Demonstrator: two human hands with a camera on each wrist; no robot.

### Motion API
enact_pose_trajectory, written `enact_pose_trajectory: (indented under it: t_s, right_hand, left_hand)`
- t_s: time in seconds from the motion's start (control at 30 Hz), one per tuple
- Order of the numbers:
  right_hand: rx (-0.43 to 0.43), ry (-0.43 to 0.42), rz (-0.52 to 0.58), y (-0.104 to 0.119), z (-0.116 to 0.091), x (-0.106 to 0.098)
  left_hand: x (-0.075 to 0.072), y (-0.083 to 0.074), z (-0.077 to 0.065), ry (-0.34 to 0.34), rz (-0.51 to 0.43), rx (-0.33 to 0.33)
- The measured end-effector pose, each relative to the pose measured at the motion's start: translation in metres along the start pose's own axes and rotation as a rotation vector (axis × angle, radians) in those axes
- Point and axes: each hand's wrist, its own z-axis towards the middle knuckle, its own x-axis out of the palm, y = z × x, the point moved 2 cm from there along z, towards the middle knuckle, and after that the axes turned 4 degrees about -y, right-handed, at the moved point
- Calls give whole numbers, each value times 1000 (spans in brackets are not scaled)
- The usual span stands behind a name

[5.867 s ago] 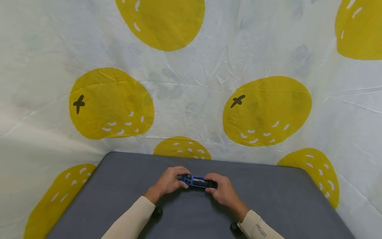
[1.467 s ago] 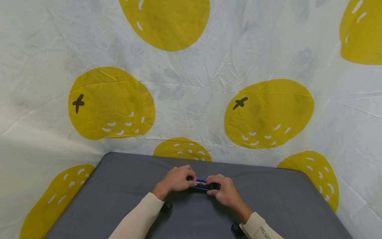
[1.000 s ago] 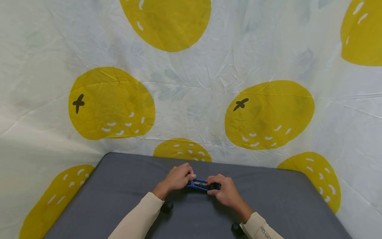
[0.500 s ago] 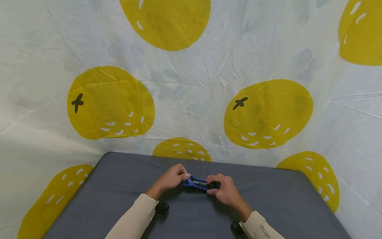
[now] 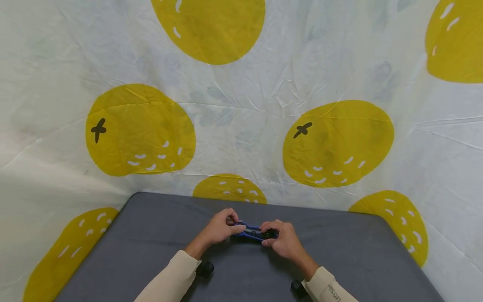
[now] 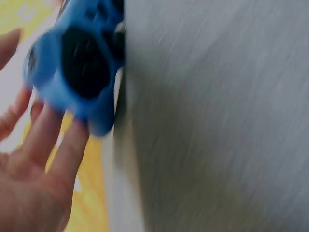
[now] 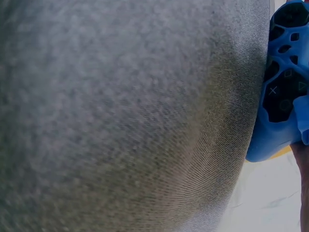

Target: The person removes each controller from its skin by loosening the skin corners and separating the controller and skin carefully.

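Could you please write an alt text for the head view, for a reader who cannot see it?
A person's right hand grips one end of a blue-and-black game controller while the left hand touches its other end, at a gray tabletop. Behind is a white cloth with large yellow fruit shapes.

Over one worktop (image 5: 245,279) there are one blue controller (image 5: 252,233), two hands (image 5: 218,228) (image 5: 284,240), two sleeves (image 5: 167,277) and two black objects (image 5: 205,269). On the cloth (image 5: 237,142) behind and beside this worktop, seven printed yellow fruits (image 5: 141,132) are visible.
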Motion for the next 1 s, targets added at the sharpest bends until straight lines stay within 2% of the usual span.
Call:
enact_pose_trajectory:
  t_s: [0.1,0.2,0.27,0.33,0.43,0.53,0.67,0.77,0.9,1.0]
  right_hand:
    - [-7,-6,5,1,1,-1]
    - [5,-2,13,1,2,-2]
    - [28,7,17,0,3,-2]
    - [28,15,21,0,4,-2]
    - [32,24,14,-1,5,-2]
    - [40,29,10,-2,6,-1]
    - [52,33,20,-2,7,-1]
    - [69,37,33,-2,7,-1]
    - [96,40,36,-4,8,-1]
    - [102,42,36,-4,8,-1]
  left_hand:
    - [12,-3,-4,-149,127,7]
    - [23,-6,-6,-280,208,2]
    - [27,-7,-6,-335,225,-11]
    - [28,-5,-6,-345,206,-23]
    - [25,-1,-6,-294,177,10]
    - [19,2,-7,-189,165,88]
    - [11,0,-8,-55,228,172]
    - [6,-3,-7,18,290,196]
    - [2,-6,-6,72,325,211]
    - [4,-8,-6,59,376,242]
